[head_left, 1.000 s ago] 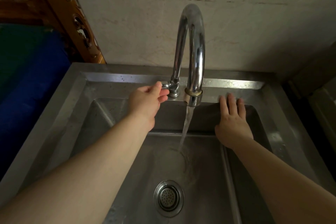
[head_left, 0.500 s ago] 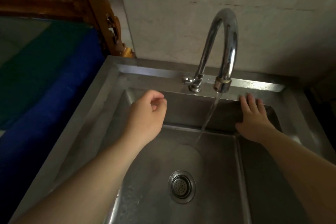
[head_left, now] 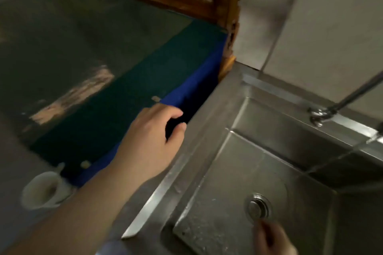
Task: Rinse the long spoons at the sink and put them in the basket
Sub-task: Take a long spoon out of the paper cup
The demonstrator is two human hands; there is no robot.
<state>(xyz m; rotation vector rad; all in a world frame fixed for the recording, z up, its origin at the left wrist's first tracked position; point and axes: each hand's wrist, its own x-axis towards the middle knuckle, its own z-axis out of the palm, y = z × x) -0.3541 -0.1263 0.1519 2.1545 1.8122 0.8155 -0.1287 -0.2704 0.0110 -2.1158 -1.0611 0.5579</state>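
Left hand (head_left: 150,141) empty, fingers loosely curled, over left rim of stainless steel sink (head_left: 186,163). Right hand (head_left: 273,238) blurred above basin; grip unclear. Water running.

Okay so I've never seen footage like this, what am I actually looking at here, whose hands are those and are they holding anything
This is one picture from a camera worn on a person's head, looking down at their own bare hands. No machine is involved. The left hand reaches out over the edge of a steel sink, loosely curled and holding nothing. The right hand is blurred at the bottom, over the basin near the drain; whether it holds anything is unclear. Water runs from the tap. A white cup sits to the left. No spoons show.
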